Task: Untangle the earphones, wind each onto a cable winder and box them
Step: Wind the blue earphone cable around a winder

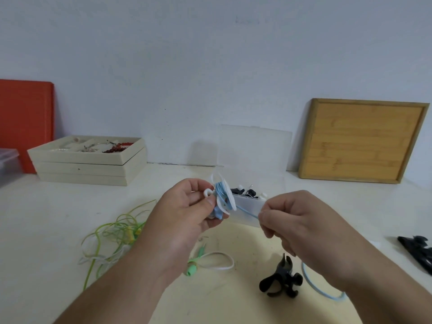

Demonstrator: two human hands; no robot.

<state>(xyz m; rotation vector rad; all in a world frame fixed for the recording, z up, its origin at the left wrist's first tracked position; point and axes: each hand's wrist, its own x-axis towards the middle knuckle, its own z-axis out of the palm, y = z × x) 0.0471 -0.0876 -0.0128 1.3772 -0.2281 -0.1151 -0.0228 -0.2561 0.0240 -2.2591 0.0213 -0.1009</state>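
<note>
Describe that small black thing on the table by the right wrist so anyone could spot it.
From the wooden board leaning on the wall, drop to the table below the right hand. The black winder with curled flaps lies there beside a blue cable loop, apart from the black pile at the right edge.

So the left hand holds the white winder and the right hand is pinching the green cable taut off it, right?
Not quite: the cable is blue, not green. In the head view the left hand holds the white winder and the right hand pinches the blue cable taut off it; the green earphones lie tangled on the table.
</note>
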